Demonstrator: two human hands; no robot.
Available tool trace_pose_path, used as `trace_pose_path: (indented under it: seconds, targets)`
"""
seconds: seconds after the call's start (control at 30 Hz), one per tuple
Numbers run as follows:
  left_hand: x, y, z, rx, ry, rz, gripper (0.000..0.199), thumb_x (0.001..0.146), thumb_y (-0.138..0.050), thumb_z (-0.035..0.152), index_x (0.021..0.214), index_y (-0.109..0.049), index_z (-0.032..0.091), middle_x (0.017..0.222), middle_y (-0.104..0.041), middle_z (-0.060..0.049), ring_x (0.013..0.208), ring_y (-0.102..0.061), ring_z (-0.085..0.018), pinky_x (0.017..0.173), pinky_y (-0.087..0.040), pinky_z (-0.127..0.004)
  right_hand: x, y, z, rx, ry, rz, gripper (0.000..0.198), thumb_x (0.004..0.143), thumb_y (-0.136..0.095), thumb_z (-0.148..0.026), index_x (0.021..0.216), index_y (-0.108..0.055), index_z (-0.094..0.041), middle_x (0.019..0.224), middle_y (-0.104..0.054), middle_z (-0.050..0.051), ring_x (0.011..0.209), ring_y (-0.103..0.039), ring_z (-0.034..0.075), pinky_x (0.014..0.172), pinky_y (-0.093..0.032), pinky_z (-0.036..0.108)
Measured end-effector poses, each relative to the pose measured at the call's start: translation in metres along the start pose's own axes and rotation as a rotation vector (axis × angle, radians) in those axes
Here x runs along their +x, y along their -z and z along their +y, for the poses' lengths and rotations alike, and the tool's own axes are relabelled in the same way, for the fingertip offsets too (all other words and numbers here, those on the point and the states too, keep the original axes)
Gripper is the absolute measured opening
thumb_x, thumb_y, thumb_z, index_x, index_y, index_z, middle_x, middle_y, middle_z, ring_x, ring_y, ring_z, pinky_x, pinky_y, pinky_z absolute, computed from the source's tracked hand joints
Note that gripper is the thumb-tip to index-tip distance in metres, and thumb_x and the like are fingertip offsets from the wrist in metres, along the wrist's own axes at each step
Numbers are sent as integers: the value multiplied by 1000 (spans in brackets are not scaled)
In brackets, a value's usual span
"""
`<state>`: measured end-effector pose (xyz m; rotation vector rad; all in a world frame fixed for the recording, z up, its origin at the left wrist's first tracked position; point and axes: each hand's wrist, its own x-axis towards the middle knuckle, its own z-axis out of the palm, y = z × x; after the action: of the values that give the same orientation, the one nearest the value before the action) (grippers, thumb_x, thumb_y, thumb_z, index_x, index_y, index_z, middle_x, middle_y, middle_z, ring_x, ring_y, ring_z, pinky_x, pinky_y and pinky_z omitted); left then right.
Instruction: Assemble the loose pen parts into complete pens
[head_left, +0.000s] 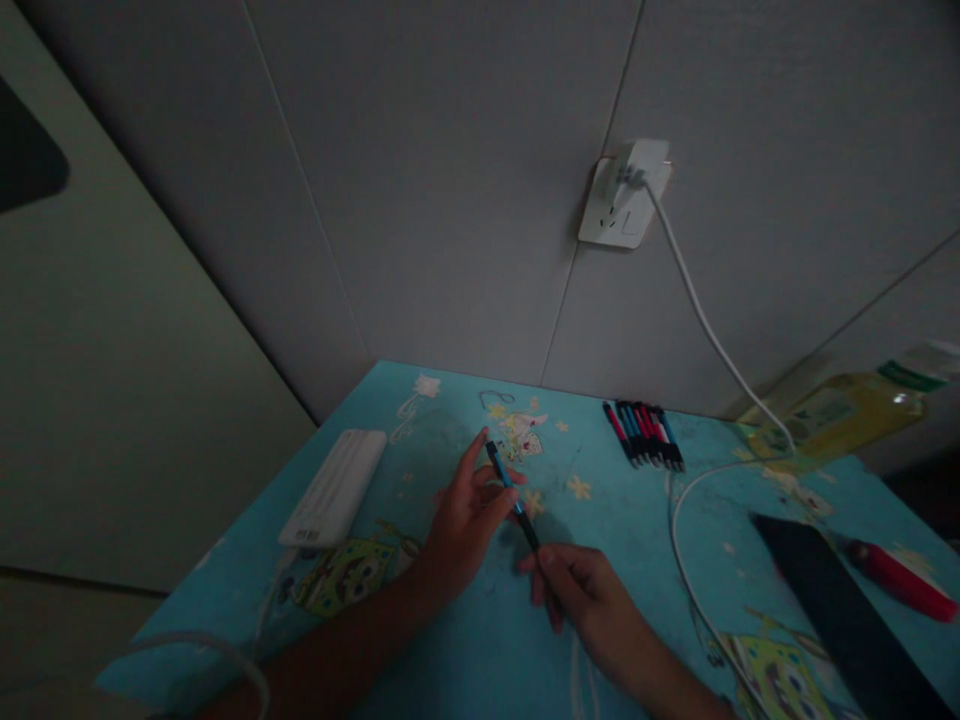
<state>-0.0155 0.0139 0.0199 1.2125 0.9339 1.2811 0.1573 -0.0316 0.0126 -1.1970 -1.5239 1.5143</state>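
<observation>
A blue and black pen (505, 478) is held slantwise above the middle of the table, between both hands. My left hand (469, 510) grips its blue upper part with the thumb against the barrel, the index finger reaching up near the top end. My right hand (574, 585) pinches the black lower end, and its fingers cover the tip. Farther back on the right, several pens (645, 435) in red, blue and black lie side by side in a row.
A white power bank (334, 488) with a cable lies on the left of the blue patterned tablecloth (450, 670). On the right are a bottle of yellow liquid (832, 415), a black flat strip (840, 600) and a red-handled tool (904, 580). A white cable (697, 300) hangs from the wall socket (615, 215).
</observation>
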Motion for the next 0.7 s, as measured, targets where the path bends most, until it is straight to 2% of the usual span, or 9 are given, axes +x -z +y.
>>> trace_pose_path:
  seconds: [0.1,0.23,0.4,0.7]
  targets:
    - [-1,1,4,8,-14,-6,77,90,-59,27,151,-12,29,111,-66,-8,78,-67,-13,74,-56,-30,-1,-1,1,-104,4,4,47,97,-39,-52,83,-67,-16,63,-57,-1,49,-46,10,48,-37,23]
    - [1,1,6,13,-17,-9,68,90,-59,26,147,-23,27,108,-66,-7,75,-64,-13,68,-55,-27,0,2,-3,-285,96,68,44,98,-41,-46,75,-64,-17,65,-56,0,59,-51,13,54,-40,24]
    - [2,1,8,14,-2,-59,63,89,-59,25,144,-30,26,100,-65,-4,70,-59,-11,61,-52,-22,1,3,-10,-370,204,82,27,97,-47,-37,90,-66,-19,80,-63,2,73,-57,16,67,-43,26]
    - [-1,0,5,28,-1,-114,64,88,-60,25,145,-30,27,98,-64,-3,76,-59,-12,68,-50,-24,0,0,-6,-412,189,72,21,94,-53,-34,85,-65,-19,76,-62,0,66,-53,14,62,-41,25]
